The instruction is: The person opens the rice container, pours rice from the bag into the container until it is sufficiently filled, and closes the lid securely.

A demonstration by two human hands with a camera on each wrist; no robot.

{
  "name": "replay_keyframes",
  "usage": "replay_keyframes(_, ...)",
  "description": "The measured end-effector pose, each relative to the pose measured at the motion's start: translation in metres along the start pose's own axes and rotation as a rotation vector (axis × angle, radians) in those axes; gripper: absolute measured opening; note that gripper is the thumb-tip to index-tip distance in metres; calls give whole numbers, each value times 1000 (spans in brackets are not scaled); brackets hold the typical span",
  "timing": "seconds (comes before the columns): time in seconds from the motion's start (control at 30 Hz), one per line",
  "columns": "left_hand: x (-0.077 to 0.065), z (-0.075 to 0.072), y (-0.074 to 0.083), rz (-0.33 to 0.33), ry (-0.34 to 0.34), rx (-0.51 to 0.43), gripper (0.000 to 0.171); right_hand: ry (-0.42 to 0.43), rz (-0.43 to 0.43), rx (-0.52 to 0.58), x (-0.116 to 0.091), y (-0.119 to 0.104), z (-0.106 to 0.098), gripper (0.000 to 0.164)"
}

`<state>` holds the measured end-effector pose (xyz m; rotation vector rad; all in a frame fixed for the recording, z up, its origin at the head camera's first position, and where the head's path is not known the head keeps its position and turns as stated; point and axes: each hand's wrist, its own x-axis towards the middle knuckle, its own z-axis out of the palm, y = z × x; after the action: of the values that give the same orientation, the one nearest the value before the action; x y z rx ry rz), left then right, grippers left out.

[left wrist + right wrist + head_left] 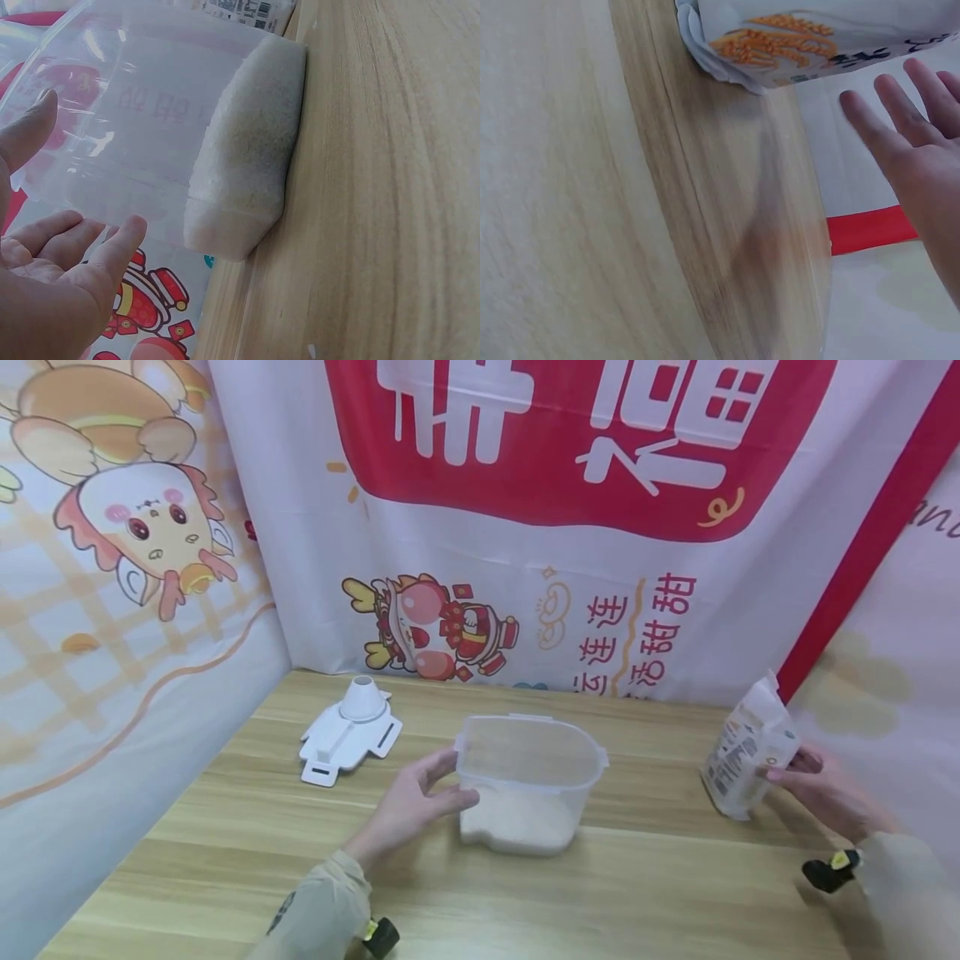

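Observation:
A clear plastic container stands on the wooden table with white rice filling its lower part. My left hand is at its left side, thumb in front and relaxed fingers along the wall. At the right, a white rice bag printed with orange grain ears leans slightly over the tabletop. Beside it is my right hand, its thumb overlapping the bag in the head view. Its fingers look straight and spread next to the bag in the right wrist view.
A white lid-like plastic piece with a cone-shaped spout and side tabs lies at the back left of the table. Behind the table hangs a white and red printed cloth. Another patterned cloth covers the left side.

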<state>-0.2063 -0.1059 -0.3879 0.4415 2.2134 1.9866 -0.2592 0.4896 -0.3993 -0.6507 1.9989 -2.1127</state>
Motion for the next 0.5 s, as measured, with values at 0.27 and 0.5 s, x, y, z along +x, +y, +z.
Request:
replay_keyframes(0.27,0,1,0,22,-13,-3,76,-88,41,50,0,6,-10,56)
replay_keyframes(0.5,0,2,1,5,4,12,75,-78,17,54,4,10,-12,59)
